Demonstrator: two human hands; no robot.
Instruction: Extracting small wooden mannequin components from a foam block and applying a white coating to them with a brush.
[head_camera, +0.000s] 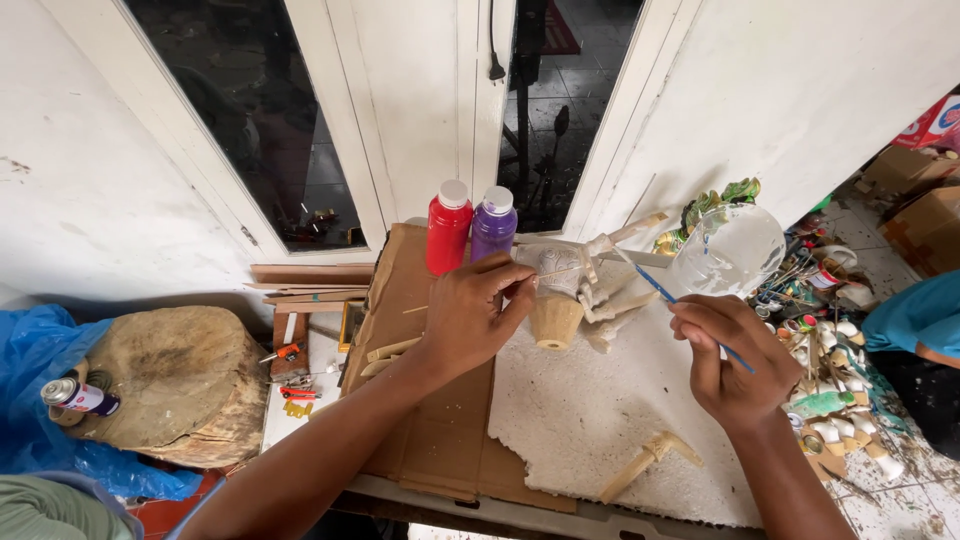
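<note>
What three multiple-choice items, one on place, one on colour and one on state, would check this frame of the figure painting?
1. Where do the two paint bottles stand?
A. On the tree stump
B. On the cardboard by the window frame
C. On the floor

2. What colours are the bottles?
A. Red and purple
B. Green and yellow
C. Both white

3. What does the right hand hold?
A. Nothing
B. A spray can
C. A thin blue brush

Answers:
1 B: the red bottle and purple bottle stand on the cardboard below the window.
2 A: their bodies are red and purple, with white caps.
3 C: the right hand grips the blue brush, its tip near the pale figure that the left hand steadies.
</note>
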